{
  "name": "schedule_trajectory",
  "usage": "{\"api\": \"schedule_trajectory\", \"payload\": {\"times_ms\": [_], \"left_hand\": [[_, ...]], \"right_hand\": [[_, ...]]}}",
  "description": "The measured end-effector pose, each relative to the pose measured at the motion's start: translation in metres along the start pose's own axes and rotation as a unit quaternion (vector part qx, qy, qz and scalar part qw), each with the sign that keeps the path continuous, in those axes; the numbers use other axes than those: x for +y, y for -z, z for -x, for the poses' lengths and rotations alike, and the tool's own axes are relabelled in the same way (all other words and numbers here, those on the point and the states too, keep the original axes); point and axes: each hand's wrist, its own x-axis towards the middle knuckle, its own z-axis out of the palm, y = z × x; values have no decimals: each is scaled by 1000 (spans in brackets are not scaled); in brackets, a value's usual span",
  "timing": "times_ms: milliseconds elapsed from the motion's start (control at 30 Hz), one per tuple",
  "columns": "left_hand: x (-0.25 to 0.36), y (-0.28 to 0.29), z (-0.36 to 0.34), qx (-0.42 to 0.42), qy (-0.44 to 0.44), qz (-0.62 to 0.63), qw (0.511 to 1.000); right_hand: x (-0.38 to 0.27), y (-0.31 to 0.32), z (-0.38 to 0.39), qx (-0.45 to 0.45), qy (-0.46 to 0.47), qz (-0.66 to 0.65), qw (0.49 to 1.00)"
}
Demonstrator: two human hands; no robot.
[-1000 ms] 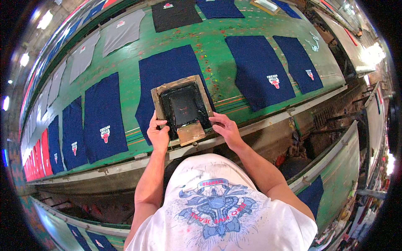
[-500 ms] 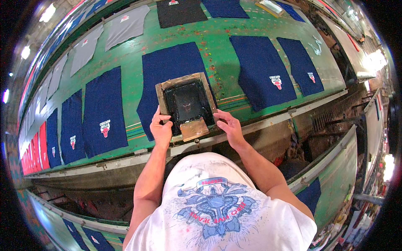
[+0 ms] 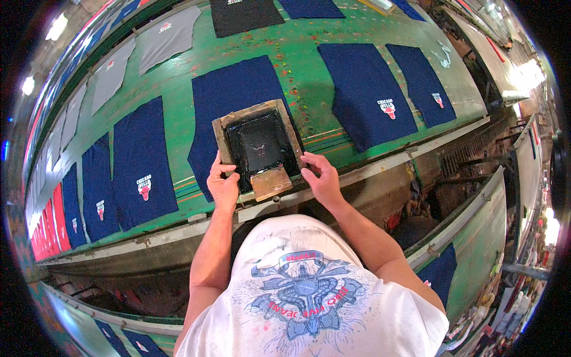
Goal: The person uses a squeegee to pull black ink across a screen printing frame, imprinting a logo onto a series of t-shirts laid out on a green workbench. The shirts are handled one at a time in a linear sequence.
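Observation:
A small wooden printing screen [image 3: 280, 120] with a black, inky inside and a faint motif rests over a navy fabric panel [image 3: 225, 80] on the green table. A wooden squeegee block [image 3: 270, 182] lies at its near end. My left hand [image 3: 224, 184] holds the frame's left side, fingers curled round it. At the frame's right side, my right hand [image 3: 321, 180] grips it between thumb and fingers, partly curled.
More navy panels [image 3: 357, 83] with small white-and-red prints lie both sides. Grey [image 3: 163, 47], black [image 3: 244, 15] and red [image 3: 53, 220] pieces lie further off. A metal rail [image 3: 410, 152] edges the long green table [image 3: 303, 83], with a second table behind me.
The screen and both my hands sit slightly higher in the picture, along with the whole table, as the view shifts a little. My grip looks much the same.

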Motion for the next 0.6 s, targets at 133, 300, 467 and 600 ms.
{"api": "schedule_trajectory", "payload": {"times_ms": [133,300,467,600], "left_hand": [[4,0,1,-3,12,4,1000],[5,1,1,-7,7,-11,1000],[1,2,1,-4,-6,-59,998],[-2,4,0,-2,-31,-82,996]], "right_hand": [[-29,-6,10,-86,216,218,948],[-54,-25,7,-215,297,337,867],[-65,-45,-6,-177,335,378,845],[-78,-60,-9,-203,270,451,826]]}}
